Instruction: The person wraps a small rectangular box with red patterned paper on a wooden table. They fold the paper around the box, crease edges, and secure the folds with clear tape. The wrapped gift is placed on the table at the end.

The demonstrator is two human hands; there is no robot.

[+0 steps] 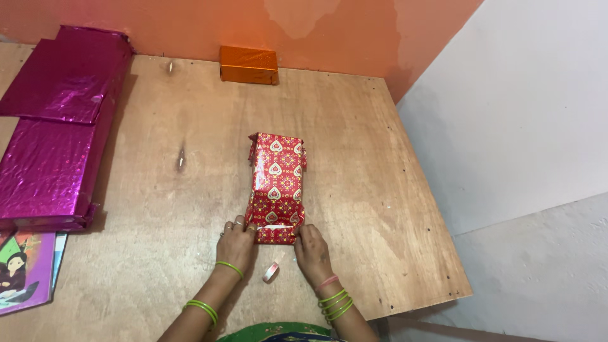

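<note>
A box wrapped in red paper with a heart pattern [277, 180] lies lengthwise on the wooden board [354, 190]. My left hand [237, 244] presses the near left corner of the wrapped box, fingers on the folded paper. At the near right corner my right hand [312, 248] pinches the paper flap. Both wrists wear green bangles. A small roll of tape [270, 272] lies on the board between my wrists.
Shiny magenta wrapped boxes [54, 126] are stacked at the left edge. An orange wrapped box [249, 64] stands against the orange wall at the back. Colourful books [25, 269] lie at the near left. The board ends at the right over a grey floor [538, 266].
</note>
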